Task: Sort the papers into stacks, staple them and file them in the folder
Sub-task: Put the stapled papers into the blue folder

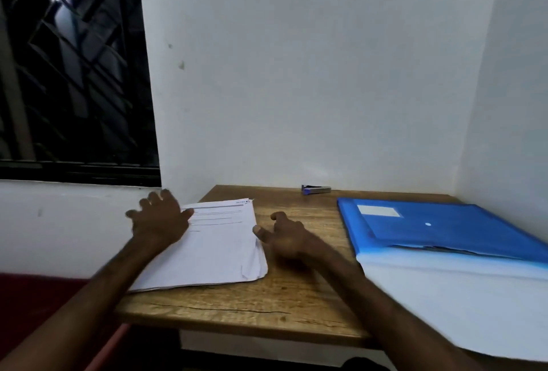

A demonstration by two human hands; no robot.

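Nearest me is the wooden desk (267, 302), its front edge running left to right. On its near right lies a pale flap (444, 296); whether it is the folder's cover or a loose sheet I cannot tell.

The paper stack (219, 252) lies flat on the left half of the desk. Its long axis runs near to far, leaning a little right at the far end. The printed header is at the far end, so the page tops point toward the wall. The near right corner is dog-eared and the edges are not square.

I judge the stack light and floppy, with sheets that will slide on each other. I would take it by both long edges to square it, not by one corner.

My left hand (161, 219) is over the stack's far left corner, fingers spread, gripping nothing. My right hand (284, 237) is just beside the stack's right edge, fingers loosely curled and empty. I cannot tell if the thumb touches paper.

Farther right is the blue folder (444, 228). The stapler (315, 189) sits at the far edge against the white wall (296, 74).
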